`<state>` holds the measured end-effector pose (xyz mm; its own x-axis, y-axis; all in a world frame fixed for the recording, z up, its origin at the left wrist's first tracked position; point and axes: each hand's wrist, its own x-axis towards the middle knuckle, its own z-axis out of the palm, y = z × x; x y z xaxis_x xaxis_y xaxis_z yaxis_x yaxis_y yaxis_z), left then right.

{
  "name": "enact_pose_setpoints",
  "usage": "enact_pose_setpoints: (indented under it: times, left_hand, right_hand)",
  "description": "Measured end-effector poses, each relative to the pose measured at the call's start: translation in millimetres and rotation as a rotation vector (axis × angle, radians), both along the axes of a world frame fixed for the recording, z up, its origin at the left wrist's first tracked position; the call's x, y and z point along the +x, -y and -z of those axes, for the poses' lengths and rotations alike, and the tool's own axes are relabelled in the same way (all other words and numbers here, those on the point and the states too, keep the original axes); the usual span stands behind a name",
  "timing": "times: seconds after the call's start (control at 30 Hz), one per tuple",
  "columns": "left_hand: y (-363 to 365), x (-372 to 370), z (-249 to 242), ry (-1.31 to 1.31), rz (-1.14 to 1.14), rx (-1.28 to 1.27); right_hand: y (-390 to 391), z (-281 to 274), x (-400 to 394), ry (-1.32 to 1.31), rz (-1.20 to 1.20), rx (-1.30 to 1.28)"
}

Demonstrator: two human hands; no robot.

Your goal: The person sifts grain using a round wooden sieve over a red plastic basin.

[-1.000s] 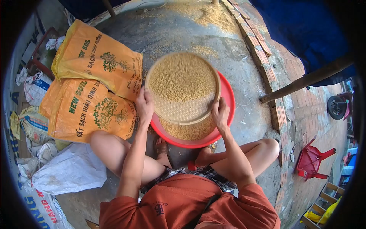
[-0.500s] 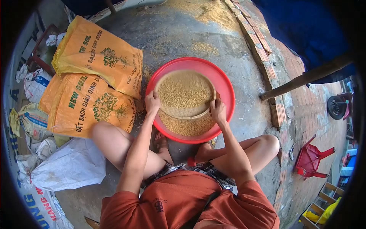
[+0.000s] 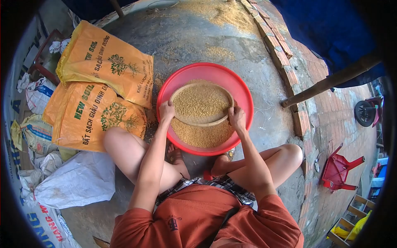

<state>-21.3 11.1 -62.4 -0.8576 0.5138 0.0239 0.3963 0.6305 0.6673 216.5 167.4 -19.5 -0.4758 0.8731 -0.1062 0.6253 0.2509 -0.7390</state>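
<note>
The left hand (image 3: pixel 167 110) and right hand (image 3: pixel 237 118) are grasping opposite sides of the tray (image 3: pixel 202 124), which is holding grain (image 3: pixel 200 103) over the basin (image 3: pixel 243 97) and partly hiding its contents. Sacks (image 3: pixel 82 118) are lying left; a pole (image 3: pixel 331 85) is slanting at right.

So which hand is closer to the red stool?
Right. The right hand holds the round tray on the side toward the stool; the left hand is across it, farther away, nearer the orange sacks.
</note>
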Motion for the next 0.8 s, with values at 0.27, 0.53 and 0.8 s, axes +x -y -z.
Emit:
enact_pose_setpoints:
  times: [0.27, 0.53, 0.8]
  left_hand:
    - [-0.1, 30.7, -108.9, -0.058, 0.019, 0.518]
    - [4.5, 4.4, -14.6, -0.049, 0.038, 0.325]
    - [6.9, 31.3, -80.8, -0.168, 0.004, 0.635]
  right_hand:
    - [-0.6, -52.4, -2.2, -0.309, 0.033, 0.265]
    - [2.2, -16.9, -1.8, -0.126, 0.024, 0.087]
    - [7.3, -40.8, 0.0, -0.215, 0.007, 0.249]
